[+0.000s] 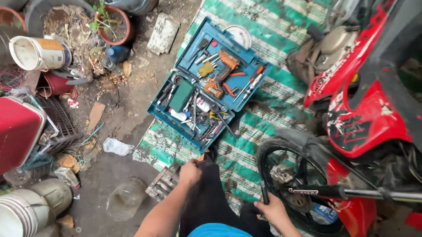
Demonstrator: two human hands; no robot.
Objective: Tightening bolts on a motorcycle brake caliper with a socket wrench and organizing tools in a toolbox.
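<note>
My right hand [273, 211] is closed around a slim black tool handle [264, 191] that stands upright against the black tyre [268, 151] of a red motorbike [364, 112]. The wheel hub [288, 177] and a chrome fork tube [399, 195] lie just right of that hand. My left hand [190, 172] is curled into a fist at my black-trousered knee [211, 192]; I cannot tell whether anything is inside it. An open blue tool case [171, 117] full of several hand tools lies on the mat ahead of both hands.
A green-and-white striped mat [264, 25] covers the ground under the case and bike. At the left stand a red box [1, 133], white buckets [10, 221], plant pots [113, 24] and scrap. A small wooden block [162, 184] lies by my left hand.
</note>
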